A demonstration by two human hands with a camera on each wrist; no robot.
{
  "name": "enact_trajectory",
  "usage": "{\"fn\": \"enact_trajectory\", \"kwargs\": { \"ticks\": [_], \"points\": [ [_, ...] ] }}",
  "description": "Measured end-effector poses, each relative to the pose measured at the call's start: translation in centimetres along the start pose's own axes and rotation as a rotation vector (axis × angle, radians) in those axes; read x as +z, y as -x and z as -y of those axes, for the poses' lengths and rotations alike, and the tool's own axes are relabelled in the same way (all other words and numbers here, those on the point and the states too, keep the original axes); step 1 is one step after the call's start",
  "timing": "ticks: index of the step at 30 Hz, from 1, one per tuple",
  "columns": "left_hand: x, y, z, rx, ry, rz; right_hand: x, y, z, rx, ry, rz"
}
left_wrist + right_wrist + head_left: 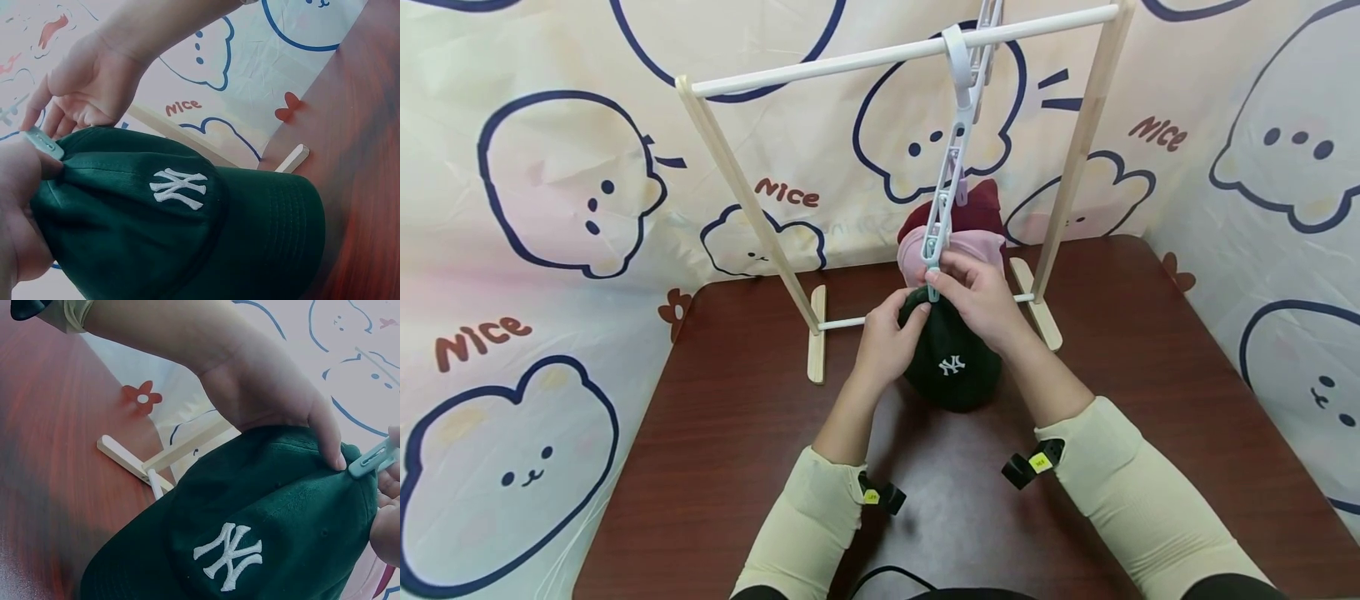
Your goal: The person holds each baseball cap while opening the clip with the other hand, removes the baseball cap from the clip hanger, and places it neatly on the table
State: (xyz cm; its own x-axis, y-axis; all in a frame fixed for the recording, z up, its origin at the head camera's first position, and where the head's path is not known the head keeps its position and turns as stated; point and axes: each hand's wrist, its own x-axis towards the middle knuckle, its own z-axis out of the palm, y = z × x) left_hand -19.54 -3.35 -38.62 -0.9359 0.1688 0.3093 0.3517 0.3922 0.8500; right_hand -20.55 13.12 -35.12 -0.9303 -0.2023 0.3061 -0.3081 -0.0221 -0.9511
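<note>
A dark green baseball cap point(953, 367) with a white embroidered logo hangs with its brim down under the white multi-clip hanger point(951, 167). My left hand point(887, 337) pinches the cap's crown near its top, the thumb showing on the cloth in the right wrist view. My right hand point(977, 296) grips the pale clip point(373, 459) at the hanger's lower end, and that clip's tip lies on the top of the crown. Behind the green cap are a pink cap point(981, 243) and a dark red cap point(981, 208), partly hidden by the hanger and my right hand.
The hanger's hook loops over the white top bar point(850, 62) of a wooden rack, whose feet point(816, 358) stand on the brown table point(715, 467). A cartoon-printed cloth point(572, 50) surrounds the back and sides. A black cable point(891, 570) lies at the front edge.
</note>
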Motion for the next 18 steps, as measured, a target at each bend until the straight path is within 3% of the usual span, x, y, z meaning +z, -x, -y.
{"fn": "enact_trajectory", "kwargs": {
  "ticks": [18],
  "points": [
    [0.03,0.14,0.23,0.04,0.004,-0.049,0.14,-0.14,0.15,0.008,-0.05,-0.01]
  ]
}}
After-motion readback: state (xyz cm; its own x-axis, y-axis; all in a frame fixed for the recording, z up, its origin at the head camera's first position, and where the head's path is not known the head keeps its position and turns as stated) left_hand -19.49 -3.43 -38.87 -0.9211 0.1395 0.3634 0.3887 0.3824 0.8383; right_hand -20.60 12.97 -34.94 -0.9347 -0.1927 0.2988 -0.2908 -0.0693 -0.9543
